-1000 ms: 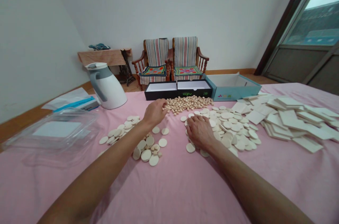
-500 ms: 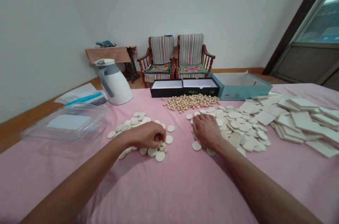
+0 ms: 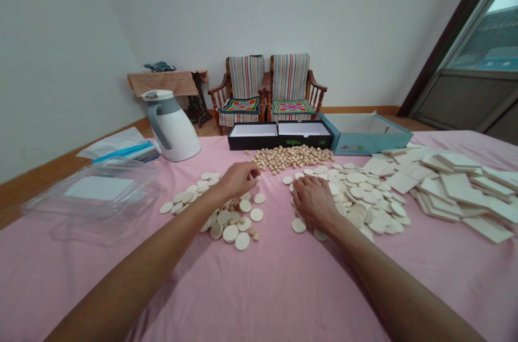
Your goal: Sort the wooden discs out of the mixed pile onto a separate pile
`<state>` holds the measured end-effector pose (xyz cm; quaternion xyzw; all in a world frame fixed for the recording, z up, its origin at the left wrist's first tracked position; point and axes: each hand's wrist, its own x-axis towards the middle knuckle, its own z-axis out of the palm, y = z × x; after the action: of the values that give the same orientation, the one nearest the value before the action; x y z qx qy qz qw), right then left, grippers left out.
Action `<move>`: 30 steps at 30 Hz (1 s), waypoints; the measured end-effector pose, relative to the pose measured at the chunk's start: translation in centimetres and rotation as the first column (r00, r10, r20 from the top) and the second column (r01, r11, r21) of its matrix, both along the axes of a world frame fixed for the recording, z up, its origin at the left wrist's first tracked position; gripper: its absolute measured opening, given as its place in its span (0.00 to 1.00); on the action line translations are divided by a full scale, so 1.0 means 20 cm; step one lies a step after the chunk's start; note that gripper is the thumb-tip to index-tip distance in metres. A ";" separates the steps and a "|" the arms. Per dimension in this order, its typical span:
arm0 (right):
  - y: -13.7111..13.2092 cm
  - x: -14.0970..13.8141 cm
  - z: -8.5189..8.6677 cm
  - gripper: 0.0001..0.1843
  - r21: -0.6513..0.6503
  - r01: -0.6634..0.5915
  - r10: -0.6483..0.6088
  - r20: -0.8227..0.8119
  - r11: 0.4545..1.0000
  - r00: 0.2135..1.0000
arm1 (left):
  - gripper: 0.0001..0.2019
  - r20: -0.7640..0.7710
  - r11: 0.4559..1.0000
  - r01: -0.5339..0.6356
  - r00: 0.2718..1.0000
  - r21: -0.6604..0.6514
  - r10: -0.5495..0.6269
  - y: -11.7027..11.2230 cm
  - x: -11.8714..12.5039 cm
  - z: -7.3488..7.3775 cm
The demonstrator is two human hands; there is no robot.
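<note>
Two hands (image 3: 238, 179) (image 3: 313, 200) amid flat, pale round discs (image 3: 364, 196)

Left hand (image 3: 237, 179) hovers curled over small discs (image 3: 226, 218); right hand (image 3: 313, 202) rests flat on the big disc pile (image 3: 360, 196).

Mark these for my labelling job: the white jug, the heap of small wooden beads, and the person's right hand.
white jug (image 3: 175, 129), head view, on the middle of its body.
heap of small wooden beads (image 3: 292, 157), head view, on the heap's centre.
right hand (image 3: 313, 200), head view, on the back of the hand.
</note>
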<state>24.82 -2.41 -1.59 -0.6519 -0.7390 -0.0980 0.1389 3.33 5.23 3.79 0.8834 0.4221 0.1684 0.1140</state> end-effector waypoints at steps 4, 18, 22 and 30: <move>0.00 0.00 0.00 0.12 -0.009 -0.004 0.004 -0.007 1.000 1.000 | 0.12 0.105 0.994 -0.100 0.990 0.041 0.096 0.08 0.03 -0.03; 0.00 0.02 0.05 0.15 0.077 0.063 -0.056 -0.091 0.995 0.994 | 0.09 -0.322 0.997 0.078 0.944 0.003 -0.073 -0.08 0.03 -0.08; 0.01 0.06 0.10 0.18 0.267 0.201 -0.143 -0.220 0.943 0.965 | 0.08 -0.269 0.999 0.050 0.962 0.001 -0.047 -0.10 0.14 -0.06; 0.01 0.07 0.10 0.17 0.304 0.190 -0.115 -0.248 0.934 0.962 | 0.11 0.184 0.989 0.148 0.972 -0.007 -0.144 -0.11 0.25 0.02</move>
<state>26.19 -2.14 0.42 -0.6825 -0.6390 -0.1541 0.3196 8.34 3.06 4.13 0.8917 0.3455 0.2356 0.1734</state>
